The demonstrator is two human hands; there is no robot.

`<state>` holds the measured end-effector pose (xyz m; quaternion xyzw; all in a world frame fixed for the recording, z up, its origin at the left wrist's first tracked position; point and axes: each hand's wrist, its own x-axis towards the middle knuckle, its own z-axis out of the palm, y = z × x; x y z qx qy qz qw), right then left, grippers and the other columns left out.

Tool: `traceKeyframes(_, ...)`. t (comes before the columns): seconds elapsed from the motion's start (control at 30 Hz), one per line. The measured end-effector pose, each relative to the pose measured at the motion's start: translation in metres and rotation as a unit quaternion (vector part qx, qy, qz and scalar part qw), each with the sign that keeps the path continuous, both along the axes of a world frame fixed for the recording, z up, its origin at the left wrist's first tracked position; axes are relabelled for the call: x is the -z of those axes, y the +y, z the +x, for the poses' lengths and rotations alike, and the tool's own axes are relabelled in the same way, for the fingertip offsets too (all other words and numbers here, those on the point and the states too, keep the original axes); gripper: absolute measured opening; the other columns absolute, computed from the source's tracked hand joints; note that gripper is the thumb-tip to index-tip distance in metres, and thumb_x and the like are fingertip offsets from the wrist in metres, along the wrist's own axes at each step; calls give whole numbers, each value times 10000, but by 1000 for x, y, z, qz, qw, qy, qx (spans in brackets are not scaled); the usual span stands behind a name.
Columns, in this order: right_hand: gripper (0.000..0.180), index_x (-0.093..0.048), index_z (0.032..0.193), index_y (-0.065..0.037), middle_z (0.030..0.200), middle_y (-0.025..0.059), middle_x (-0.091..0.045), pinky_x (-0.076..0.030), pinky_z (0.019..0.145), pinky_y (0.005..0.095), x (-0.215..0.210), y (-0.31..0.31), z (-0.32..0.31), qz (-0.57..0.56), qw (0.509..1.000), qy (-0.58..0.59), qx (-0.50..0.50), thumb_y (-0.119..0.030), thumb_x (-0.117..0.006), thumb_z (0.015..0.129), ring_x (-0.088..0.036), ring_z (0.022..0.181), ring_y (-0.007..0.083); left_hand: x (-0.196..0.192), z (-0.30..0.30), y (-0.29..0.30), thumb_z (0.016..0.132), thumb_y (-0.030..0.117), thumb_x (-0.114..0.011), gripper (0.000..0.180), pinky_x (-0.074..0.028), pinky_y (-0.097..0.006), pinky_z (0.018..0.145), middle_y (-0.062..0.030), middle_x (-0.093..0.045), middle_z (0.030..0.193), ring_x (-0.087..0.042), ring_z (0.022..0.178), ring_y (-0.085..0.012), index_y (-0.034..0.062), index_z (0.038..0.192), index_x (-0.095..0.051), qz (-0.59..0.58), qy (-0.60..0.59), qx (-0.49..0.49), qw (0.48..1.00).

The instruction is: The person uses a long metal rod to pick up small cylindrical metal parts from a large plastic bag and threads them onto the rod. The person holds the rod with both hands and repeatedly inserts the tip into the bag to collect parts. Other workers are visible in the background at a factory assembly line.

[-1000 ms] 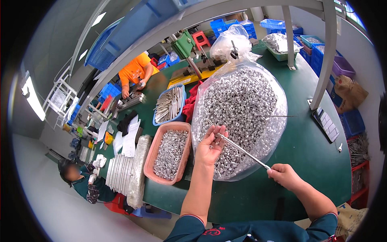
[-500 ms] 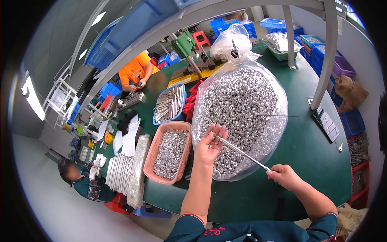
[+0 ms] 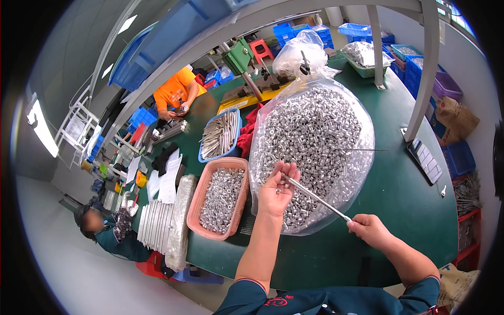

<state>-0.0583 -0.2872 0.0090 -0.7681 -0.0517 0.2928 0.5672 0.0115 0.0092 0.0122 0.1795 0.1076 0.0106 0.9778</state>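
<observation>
Since a moment ago our left hand (image 3: 276, 190) has opened, palm up, cupping small shiny metal sleeves (image 3: 279, 189) over the clear bag (image 3: 315, 142); our right hand (image 3: 367, 230) still pinches the thin steel rod (image 3: 316, 198).

pink basket (image 3: 195, 210) w/ small metal parts | blue tray (image 3: 234, 137) w/ rods | white stack (image 3: 152, 224) | green table (image 3: 399, 210)

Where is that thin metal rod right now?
In the head view, the thin metal rod spans between both hands: right hand grips its near end, left hand meets its tip over the clear bag of small metal pieces.
</observation>
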Motion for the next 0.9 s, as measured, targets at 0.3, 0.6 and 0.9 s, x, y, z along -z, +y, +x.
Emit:
traceKeyframes(0.3,304,-629,835,-7,652,-22,-502,-366,533,251,5,0,0,3,1000,-11,-3,-293,-583,929,-429,596,68,9,0,2,938,66,-493,224,-404,-549,1058,-179,-658,1013,-577,1116,-341,-8,1108,-618,8,-35,40,999)
traceKeyframes(0.6,301,-627,834,-22,651,-26,-483,-352,513,244,-6,-2,5,22,998,62,17,-308,-588,922,-418,578,62,0,-4,-10,981,169,-449,316,-380,-509,1087,-205,-564,1254,-479,1249,-356,-16,1221,-542,22,-51,75,996)
traceKeyframes(0.9,291,-639,817,-24,636,-36,-483,-329,512,243,-18,-14,13,-2,999,32,-11,-296,-596,910,-404,573,56,-4,1,22,802,-131,-386,498,-344,-495,1121,-232,-465,1359,-366,1341,-373,-47,1286,-463,36,-89,82,992)
